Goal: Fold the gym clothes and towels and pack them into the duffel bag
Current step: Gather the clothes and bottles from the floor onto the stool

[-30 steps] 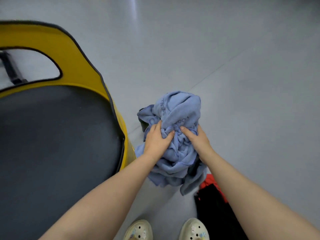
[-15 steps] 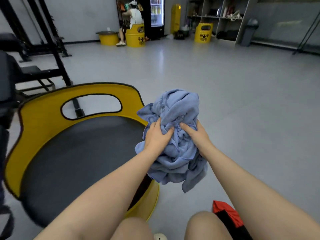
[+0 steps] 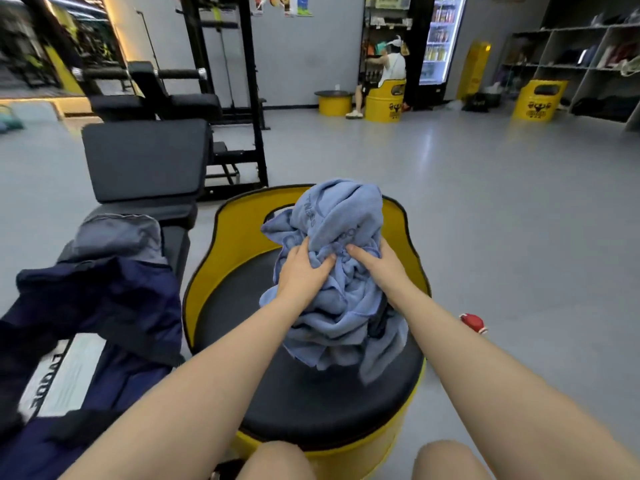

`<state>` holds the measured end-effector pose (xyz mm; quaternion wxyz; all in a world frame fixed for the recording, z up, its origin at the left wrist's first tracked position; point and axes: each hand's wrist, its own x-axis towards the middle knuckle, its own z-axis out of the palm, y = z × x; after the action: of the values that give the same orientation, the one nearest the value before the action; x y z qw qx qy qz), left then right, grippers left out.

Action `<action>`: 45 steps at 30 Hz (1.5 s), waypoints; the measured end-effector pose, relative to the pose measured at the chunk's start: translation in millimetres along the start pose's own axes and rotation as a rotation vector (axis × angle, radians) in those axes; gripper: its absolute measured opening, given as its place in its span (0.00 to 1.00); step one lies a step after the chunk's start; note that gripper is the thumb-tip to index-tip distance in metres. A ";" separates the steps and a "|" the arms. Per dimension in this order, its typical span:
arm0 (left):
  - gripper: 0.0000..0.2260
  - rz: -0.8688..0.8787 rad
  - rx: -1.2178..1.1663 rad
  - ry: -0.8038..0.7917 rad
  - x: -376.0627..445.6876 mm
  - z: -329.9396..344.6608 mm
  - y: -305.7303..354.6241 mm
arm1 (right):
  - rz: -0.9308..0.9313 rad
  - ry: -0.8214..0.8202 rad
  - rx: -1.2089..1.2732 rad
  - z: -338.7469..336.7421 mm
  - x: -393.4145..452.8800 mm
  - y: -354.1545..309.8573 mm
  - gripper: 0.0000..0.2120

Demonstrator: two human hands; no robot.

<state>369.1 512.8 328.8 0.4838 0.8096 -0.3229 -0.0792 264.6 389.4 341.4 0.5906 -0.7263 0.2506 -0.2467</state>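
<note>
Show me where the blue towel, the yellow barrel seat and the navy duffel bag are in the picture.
blue towel (image 3: pixel 341 216): head view, on its upper bunched part above the hands.
yellow barrel seat (image 3: pixel 311 403): head view, on its black cushion.
navy duffel bag (image 3: pixel 104 299): head view, on its dark fabric at the left.

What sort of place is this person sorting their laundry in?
Most likely a gym. A black weight rack with a padded bench stands behind, a lit drinks fridge glows at the back wall, and yellow barrel seats carry a bodybuilder logo.
</note>
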 end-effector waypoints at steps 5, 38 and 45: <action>0.28 -0.081 -0.011 0.035 24.6 -11.8 -61.3 | 0.098 -0.057 -0.033 52.4 40.9 33.8 0.28; 0.43 0.011 0.862 -0.291 -21.4 -0.5 -152.5 | -0.065 -0.438 -1.078 77.6 30.1 124.5 0.36; 0.41 -0.030 0.900 -0.284 8.5 14.8 -179.8 | -0.145 -0.396 -1.099 96.7 59.9 150.2 0.37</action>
<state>449.4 555.0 172.7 0.0345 0.9246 -0.3762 -0.0484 362.1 394.5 180.3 0.1446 -0.9735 0.1763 0.0199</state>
